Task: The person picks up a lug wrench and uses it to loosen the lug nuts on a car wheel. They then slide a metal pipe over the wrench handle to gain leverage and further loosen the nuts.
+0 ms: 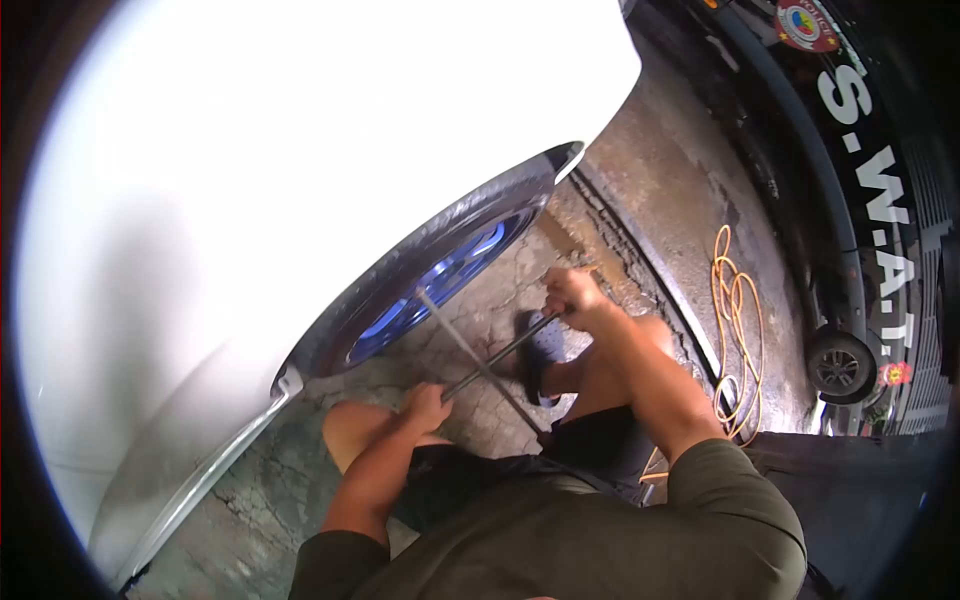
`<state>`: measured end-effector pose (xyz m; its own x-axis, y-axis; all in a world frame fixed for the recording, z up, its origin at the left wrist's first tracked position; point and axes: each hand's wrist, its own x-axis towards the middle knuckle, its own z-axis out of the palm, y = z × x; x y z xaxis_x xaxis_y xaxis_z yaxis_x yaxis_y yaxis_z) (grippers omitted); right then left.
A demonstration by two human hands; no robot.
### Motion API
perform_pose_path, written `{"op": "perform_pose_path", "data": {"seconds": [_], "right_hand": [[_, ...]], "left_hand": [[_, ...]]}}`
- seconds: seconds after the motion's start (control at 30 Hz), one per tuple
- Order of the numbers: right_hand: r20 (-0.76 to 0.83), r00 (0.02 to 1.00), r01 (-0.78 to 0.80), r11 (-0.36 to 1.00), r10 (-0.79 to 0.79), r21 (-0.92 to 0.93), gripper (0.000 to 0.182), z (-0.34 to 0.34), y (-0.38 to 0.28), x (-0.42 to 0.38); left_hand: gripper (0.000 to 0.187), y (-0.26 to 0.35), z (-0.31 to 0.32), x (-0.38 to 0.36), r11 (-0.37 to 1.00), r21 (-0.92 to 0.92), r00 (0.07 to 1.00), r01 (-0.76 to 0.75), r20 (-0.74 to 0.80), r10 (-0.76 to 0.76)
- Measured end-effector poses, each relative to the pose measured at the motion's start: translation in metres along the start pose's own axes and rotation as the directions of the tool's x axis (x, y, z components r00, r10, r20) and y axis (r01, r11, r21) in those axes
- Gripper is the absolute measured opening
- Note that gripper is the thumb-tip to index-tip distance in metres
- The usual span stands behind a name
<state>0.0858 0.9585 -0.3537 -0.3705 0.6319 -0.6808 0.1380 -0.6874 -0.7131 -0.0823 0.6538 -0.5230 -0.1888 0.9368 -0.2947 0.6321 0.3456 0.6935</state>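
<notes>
A four-way lug wrench [467, 350] reaches from the wheel toward my lap, one arm's end at the blue rim [440, 278]. My left hand [427, 408] is closed around the near-left end of its crossbar. My right hand [572, 292] grips the opposite end, higher and to the right. The black tire [345, 296] sits in the wheel arch of a white car. Whether the wrench's socket is fully seated on a nut is too small to tell.
The white car body [300, 130] fills the upper left. A clog [545, 345] is on my foot by the wrench. An orange hose or cord [737, 300] lies coiled on the stained concrete at right. Beyond it stands a black vehicle [800, 180] lettered S.W.A.T.
</notes>
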Motion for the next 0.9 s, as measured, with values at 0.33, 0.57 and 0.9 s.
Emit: {"op": "perform_pose_path", "data": {"seconds": [0.33,0.57,0.9], "right_hand": [[0.072,0.989,0.131,0.990,-0.128,-0.050,0.014,0.002,0.004,-0.010],[0.133,0.971,0.219,0.963,-0.199,-0.158,0.009,-0.012,0.023,0.008],[0.114,0.982,0.189,0.737,-0.152,-0.649,0.028,-0.012,-0.003,0.019]], "left_hand": [[0.034,-0.023,0.017,0.003,0.999,0.054,0.999,-0.003,0.032,0.002],[0.035,-0.030,0.025,0.004,0.996,0.086,0.999,0.030,0.019,-0.032],[0.042,-0.021,0.037,-0.004,0.992,0.041,0.990,0.116,-0.082,-0.113]]}}
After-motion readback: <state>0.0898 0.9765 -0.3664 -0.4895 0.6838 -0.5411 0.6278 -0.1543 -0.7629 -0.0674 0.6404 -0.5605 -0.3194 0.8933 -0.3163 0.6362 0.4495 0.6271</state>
